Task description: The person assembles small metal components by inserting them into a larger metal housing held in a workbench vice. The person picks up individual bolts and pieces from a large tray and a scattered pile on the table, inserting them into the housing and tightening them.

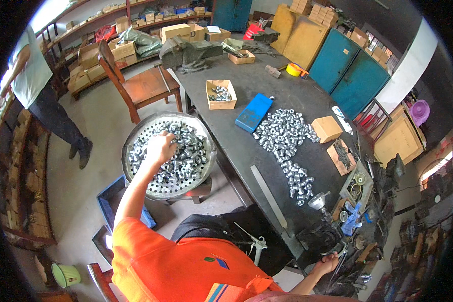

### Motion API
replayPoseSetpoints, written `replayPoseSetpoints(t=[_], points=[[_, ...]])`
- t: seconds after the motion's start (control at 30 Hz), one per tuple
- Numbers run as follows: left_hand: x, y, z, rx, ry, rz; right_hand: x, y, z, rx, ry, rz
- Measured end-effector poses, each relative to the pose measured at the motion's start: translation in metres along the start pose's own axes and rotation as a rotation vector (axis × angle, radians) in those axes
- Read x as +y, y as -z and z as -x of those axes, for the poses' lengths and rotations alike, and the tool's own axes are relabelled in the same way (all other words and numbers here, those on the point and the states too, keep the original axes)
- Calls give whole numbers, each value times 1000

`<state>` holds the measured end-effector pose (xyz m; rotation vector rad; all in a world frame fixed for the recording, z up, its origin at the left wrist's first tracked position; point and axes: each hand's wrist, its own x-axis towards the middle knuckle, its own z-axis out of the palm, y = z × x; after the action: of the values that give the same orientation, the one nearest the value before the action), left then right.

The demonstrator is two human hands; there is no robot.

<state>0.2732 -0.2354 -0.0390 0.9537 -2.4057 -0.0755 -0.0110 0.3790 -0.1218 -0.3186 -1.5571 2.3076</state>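
My left hand [159, 147] is down in a round, perforated metal pan [161, 190] heaped with shiny metal fittings [191, 153]. Its fingers are curled into the heap, and whichever piece they pinch is mostly hidden. At the lower right, my right hand [329, 263] is closed beside the dark bench fixture [319, 236]. What its fingers grip is too small to make out. A silver funnel-shaped part [319, 201] stands on top of this fixture, with a blue star-shaped handle [352, 219] to its right. Many more fittings [284, 136] lie spread over the dark workbench [226, 136].
A flat metal bar [268, 195] lies along the bench's near edge. A blue box [254, 112], a small wooden box of parts [221, 94] and a vise [183, 54] sit farther back. Left are a wooden chair [143, 89], blue bins [110, 201] and a standing person [40, 90].
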Motion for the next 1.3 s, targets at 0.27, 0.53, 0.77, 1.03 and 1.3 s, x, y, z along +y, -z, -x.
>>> replayPoseSetpoints(t=[0.27, 0.53, 0.77, 1.03, 1.3], points=[[-21, 10, -15, -13, 35, -105, -10, -16, 17, 46, -65, -59], [173, -58, -53, -337, -338, 457, -4, -9, 13, 51, -49, -78], [315, -144, -53, -390, -710, 357, -5, -1, 15, 52, -44, -102], [303, -169, -47, -367, -811, 179, -6, -5, 22, 73, -33, -77], [311, -186, -46, -308, -780, 246, -6, -6, 20, 61, -45, -101]])
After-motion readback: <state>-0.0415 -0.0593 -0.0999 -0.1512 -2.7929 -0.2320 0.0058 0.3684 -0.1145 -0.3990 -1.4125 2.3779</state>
